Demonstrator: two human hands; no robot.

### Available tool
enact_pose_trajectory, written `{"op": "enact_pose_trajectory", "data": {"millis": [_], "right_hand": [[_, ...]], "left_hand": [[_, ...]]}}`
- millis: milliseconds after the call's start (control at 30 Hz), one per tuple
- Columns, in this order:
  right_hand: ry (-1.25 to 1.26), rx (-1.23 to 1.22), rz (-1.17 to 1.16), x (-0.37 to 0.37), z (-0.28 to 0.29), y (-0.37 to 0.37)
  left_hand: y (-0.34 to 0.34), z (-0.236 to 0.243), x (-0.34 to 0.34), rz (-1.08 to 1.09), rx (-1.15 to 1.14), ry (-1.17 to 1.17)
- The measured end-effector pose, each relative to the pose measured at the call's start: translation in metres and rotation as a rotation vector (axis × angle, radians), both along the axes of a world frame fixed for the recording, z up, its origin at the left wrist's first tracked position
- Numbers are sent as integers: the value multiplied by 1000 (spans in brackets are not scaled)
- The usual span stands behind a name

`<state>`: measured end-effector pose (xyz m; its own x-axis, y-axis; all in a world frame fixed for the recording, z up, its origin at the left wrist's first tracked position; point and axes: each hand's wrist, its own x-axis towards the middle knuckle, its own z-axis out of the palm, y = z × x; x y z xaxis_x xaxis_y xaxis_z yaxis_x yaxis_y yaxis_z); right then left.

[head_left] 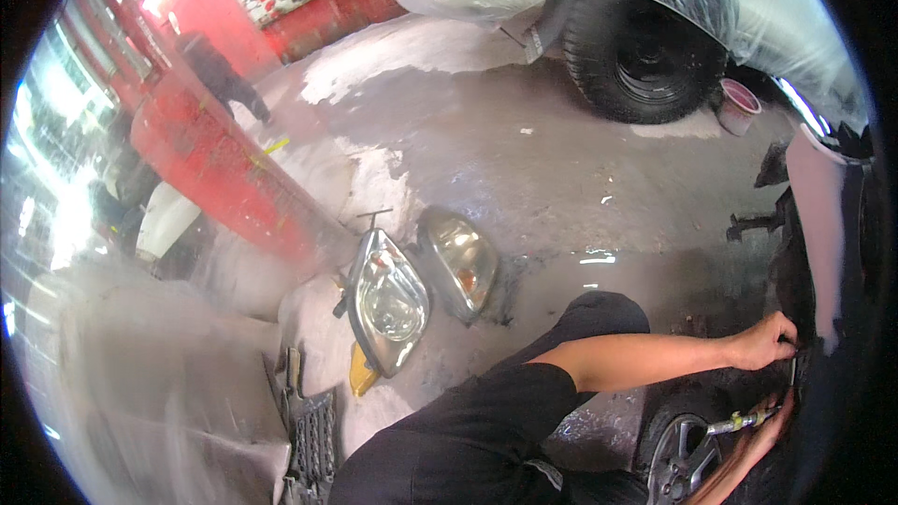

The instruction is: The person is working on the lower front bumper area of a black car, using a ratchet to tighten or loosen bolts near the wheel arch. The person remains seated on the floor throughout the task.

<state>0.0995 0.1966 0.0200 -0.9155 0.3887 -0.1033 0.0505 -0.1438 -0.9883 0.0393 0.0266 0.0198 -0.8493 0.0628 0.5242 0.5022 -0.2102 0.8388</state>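
At the right, my left hand (762,342) is closed, its fingertips pinched at the dark edge of a car's body. What they grip is too small to make out. A thin metal rod (793,371) shows just below those fingers. Lower down, my right hand (773,423) wraps round a slim metallic tool (739,422) with a yellowish part; its exact kind is unclear. The tool's near end lies in front of a spoked wheel (681,460). Above both hands rises a pale body panel (818,224). Shadow hides the work spot.
Two headlights (388,304) (460,262) lie on the floor (561,187), near a black grille (316,440). A red post (220,164) stands at the left. A plastic-covered car with a black tyre (645,56) and a pink bucket (739,108) are at the back.
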Motion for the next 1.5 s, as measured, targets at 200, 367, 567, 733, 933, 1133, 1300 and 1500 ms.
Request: {"op": "enact_pose_trajectory", "data": {"millis": [200,367,567,733,933,1133,1300,1500], "right_hand": [[8,34,157,-19,-26,36],[30,-19,184,-27,-32,39],[146,-14,234,-31,-32,36],[174,-99,313,-32,-33,34],[80,-202,287,-43,-39,38],[7,-338,377,-53,-41,48],[61,-265,293,-32,-24,28],[48,-271,351,-11,-2,16]], "left_hand": [[6,1,8,101,-8,-83],[17,-5,3,242,-99,-62],[16,-6,2,207,-140,-142],[17,-10,0,204,-182,-223],[18,-15,-2,297,-232,-128],[12,1,5,53,-97,-291],[9,22,23,42,-94,-361],[8,35,32,40,-108,-374]]}}
